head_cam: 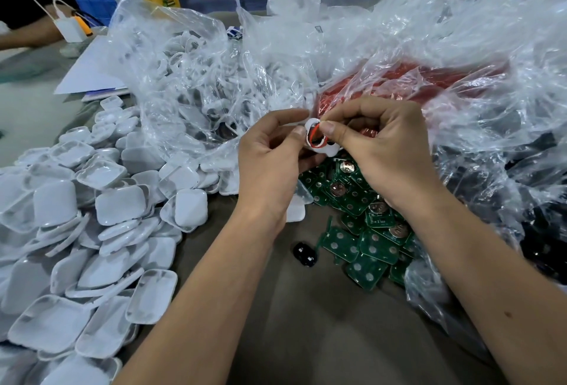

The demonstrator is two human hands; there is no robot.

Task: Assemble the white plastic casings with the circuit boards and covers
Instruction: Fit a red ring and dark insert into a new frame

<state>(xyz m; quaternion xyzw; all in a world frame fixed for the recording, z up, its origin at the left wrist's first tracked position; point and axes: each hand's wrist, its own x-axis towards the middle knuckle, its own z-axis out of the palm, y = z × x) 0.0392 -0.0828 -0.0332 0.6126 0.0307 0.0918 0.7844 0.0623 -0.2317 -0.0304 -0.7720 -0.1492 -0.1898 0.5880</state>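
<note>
White plastic casing point(319, 139) pinched betw both hands, mid-scene, over the green circuit boards point(362, 231).

Left hand point(270, 163) grips casing edge; right hand point(386, 151) fingertips press a red insert in. Judged: fitting step; next needs a board, then a cover. Glossy rounded-square white covers point(92, 231) heaped left; crinkly clear bags point(399, 47) far.

casings point(119, 203) left of boards point(371, 246), bags point(399, 47) behind
</note>
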